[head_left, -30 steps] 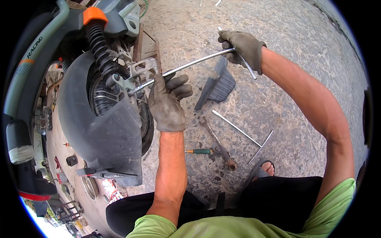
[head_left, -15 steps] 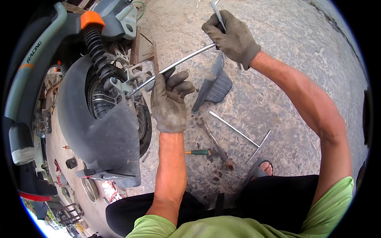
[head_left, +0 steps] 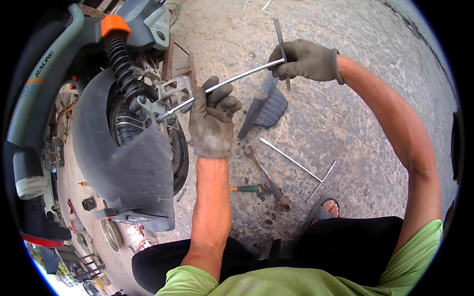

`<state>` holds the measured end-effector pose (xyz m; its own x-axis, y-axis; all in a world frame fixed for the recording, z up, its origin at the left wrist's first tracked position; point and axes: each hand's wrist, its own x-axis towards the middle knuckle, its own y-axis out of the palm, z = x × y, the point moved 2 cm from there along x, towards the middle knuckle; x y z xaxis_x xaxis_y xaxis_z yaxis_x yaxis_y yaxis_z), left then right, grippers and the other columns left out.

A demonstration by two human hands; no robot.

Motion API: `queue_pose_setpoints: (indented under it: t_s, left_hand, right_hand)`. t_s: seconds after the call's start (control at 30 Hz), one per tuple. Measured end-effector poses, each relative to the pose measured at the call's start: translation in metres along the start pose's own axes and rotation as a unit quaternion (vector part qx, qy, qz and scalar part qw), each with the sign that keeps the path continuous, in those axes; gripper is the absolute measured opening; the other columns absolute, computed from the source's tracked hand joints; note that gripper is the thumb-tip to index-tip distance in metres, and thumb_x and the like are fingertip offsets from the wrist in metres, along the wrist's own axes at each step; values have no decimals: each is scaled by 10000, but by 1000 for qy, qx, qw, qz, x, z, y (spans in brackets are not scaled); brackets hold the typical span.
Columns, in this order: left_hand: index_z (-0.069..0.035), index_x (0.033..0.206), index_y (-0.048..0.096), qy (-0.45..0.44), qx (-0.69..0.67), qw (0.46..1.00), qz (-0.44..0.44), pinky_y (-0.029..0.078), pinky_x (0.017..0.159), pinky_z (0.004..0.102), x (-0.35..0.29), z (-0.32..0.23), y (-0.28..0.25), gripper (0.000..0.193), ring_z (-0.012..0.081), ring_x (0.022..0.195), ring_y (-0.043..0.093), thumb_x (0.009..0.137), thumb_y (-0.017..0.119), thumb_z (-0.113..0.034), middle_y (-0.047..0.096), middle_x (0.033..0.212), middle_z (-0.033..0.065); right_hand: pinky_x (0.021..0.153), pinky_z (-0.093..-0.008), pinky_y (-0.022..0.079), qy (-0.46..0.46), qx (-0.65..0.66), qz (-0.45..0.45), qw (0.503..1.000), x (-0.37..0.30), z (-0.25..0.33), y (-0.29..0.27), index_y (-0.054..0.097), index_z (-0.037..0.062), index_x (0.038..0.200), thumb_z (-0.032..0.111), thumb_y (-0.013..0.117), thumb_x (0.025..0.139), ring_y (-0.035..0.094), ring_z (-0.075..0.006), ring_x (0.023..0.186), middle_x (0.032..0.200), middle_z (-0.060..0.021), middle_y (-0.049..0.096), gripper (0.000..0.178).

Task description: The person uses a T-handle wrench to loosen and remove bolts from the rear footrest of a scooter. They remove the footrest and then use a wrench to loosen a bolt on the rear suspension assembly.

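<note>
A silver T-handle socket wrench (head_left: 244, 75) slants from upper right to lower left, its socket end at a metal bracket (head_left: 157, 111) beside the rear wheel of a scooter. My left hand (head_left: 213, 121), in a grey-brown work glove, supports the shaft near the socket, with the fingers curled loosely round it. My right hand (head_left: 311, 61), gloved alike, pinches the crossbar where it meets the shaft. A black coil shock absorber (head_left: 121, 59) with an orange cap rises above the bracket. The dark mudguard (head_left: 128, 172) covers part of the wheel (head_left: 123, 121). The fastener itself is hidden.
On the concrete floor lie a ribbed dark plastic part (head_left: 266, 106), a second T-handle wrench (head_left: 296, 163), a rusty wrench (head_left: 266, 175) and a green-handled screwdriver (head_left: 247, 189). My sandalled foot (head_left: 326, 209) is close by. A metal bowl (head_left: 112, 234) stands at lower left.
My right hand has moved right and slightly down, and the wrench's crossbar has turned to a steeper angle. The left hand stays on the shaft, almost unmoved.
</note>
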<state>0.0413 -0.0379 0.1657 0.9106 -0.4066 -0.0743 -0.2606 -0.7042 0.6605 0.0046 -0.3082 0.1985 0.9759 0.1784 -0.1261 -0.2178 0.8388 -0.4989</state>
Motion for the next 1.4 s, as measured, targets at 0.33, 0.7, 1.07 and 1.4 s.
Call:
queue_pose_setpoints:
  t_s: [0.33,0.7,1.07,1.4]
  left_hand:
    - [-50,1203,610,15,28,999,-5,618,703,370,5,0,3,383,172,745,707,1089,447,-377,738,919,98]
    - [-53,1199,617,18,15,1000,15,618,702,364,4,1,8,376,168,739,708,1089,446,-370,741,923,101]
    - [-46,1228,594,13,12,1000,8,615,740,374,6,2,3,371,197,790,712,1085,463,-361,733,975,129]
    - [-35,1225,602,13,7,999,30,609,746,378,7,-1,0,373,194,800,708,1086,465,-353,729,970,138]
  right_hand:
    - [773,-322,588,75,-235,-154,957,-6,-12,3,677,74,1175,291,626,976,713,-211,869,1004,-102,723,299]
    - [757,-318,625,97,479,48,871,-13,-8,10,537,-71,1315,461,534,1027,714,-222,959,1175,-191,664,605]
    - [935,-396,537,-172,-274,-186,928,-11,3,-16,664,89,1067,254,715,916,683,-236,997,1012,-85,702,230]
    - [634,-294,591,164,135,-74,974,-19,-24,-7,656,-73,1099,504,523,1004,721,-198,761,916,-168,700,599]
